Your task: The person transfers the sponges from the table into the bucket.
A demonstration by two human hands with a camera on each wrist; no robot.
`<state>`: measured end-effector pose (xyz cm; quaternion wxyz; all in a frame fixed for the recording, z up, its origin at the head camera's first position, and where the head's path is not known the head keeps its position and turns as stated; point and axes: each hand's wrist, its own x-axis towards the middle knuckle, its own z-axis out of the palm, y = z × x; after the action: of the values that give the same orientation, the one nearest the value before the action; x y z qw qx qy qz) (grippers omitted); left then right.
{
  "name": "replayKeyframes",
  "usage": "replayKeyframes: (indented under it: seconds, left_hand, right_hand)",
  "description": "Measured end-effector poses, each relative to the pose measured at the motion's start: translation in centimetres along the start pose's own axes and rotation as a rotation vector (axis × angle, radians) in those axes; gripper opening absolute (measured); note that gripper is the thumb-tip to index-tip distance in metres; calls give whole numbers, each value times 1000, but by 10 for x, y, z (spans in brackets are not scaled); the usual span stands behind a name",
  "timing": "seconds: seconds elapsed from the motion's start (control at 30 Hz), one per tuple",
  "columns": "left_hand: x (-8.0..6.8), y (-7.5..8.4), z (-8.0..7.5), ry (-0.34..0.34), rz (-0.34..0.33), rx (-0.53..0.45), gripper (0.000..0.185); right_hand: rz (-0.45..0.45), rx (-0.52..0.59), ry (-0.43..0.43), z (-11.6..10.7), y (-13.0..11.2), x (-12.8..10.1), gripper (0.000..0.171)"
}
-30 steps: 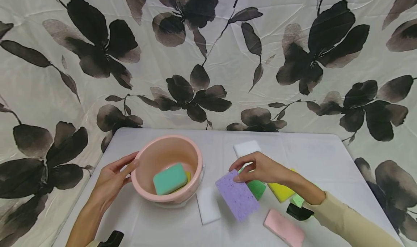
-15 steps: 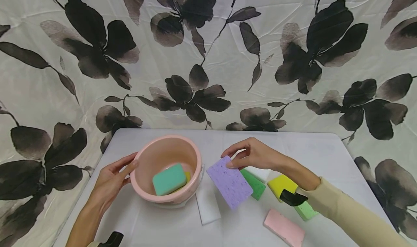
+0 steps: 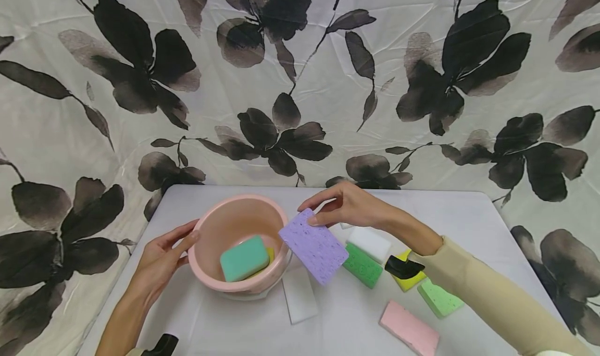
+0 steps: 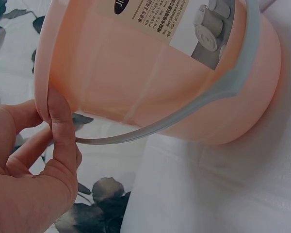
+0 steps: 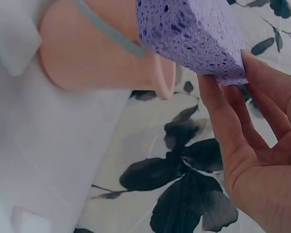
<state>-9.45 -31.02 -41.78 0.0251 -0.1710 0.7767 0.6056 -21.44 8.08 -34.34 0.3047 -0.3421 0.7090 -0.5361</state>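
Note:
A pink bucket (image 3: 206, 270) stands at the left of the table, with a teal sponge (image 3: 244, 258) and part of a yellow sponge (image 3: 270, 255) inside. My left hand (image 3: 159, 257) pinches the bucket's rim on its left side; the left wrist view shows thumb and fingers on either side of the rim (image 4: 42, 63). By one upper corner, my right hand (image 3: 349, 207) pinches a porous purple sponge (image 3: 315, 247). That sponge is tilted in the air beside the bucket's right rim, overlapping it in the head view. In the right wrist view the sponge (image 5: 194, 39) hides part of the bucket.
Right of the bucket lie a white sponge (image 3: 299, 296), another white block (image 3: 369, 243), a dark green sponge (image 3: 363, 265), a yellow sponge (image 3: 409, 280), a light green sponge (image 3: 439, 297) and a pink sponge (image 3: 409, 328). The bucket's grey handle (image 4: 184, 111) hangs down its side.
My right hand has carried the purple sponge left and upward to the bucket's right rim, uncovering more of the sponges beneath. My left hand and the bucket have stayed put.

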Motion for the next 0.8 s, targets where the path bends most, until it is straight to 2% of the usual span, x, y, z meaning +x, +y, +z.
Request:
replayKeyframes:
  seconds: [0.43,0.8]
  left_hand:
    - [-1,1,-1,-3,-8,19,76]
    - [-1,3,1,3,-21,8,77]
  right_hand:
    - [-54,-27,-2,7,-16,31,34]
    - [-101,-51,-20,17,-21,60,34]
